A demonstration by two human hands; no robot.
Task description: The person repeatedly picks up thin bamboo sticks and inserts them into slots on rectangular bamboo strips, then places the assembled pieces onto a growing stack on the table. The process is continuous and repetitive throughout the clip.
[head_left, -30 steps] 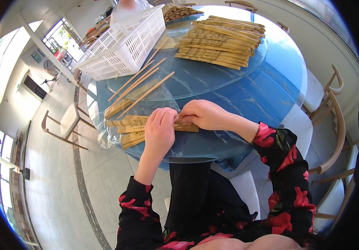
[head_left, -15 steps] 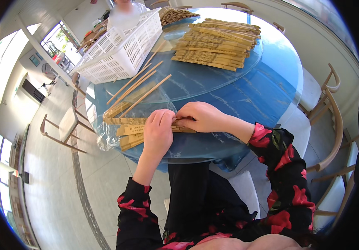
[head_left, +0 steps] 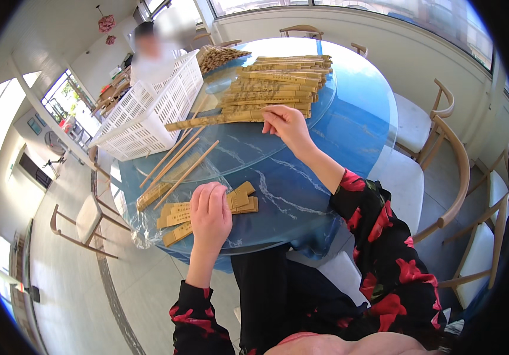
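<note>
1. Clock = blue tbl [head_left: 349, 154]; 6 o'clock nearest wearer.
2. R hand [head_left: 287, 126]: abt 1 o'clock from tbl ctr; thumb + fingertips pinched closed on one end of long gold strip [head_left: 213, 120]. Strip's free end pts to 9 o'clock, close to basket.
3. L hand [head_left: 211, 214]: abt 7 o'clock, over loose gold strips [head_left: 247, 205]; fingers part-curled; can't tell if it's gripping any.
4. Big gold stack [head_left: 278, 83]: 12–1 o'clock, just beyond R hand. Brown pile [head_left: 222, 57]: 11 o'clock.
5. White slotted basket [head_left: 178, 100]: 10 o'clock; co-worker [head_left: 148, 66] behind it.
6. Pale sticks [head_left: 186, 174]: 8–9 o'clock, lying slantwise, w/ clear film [head_left: 142, 232] nr tbl edge.
</note>
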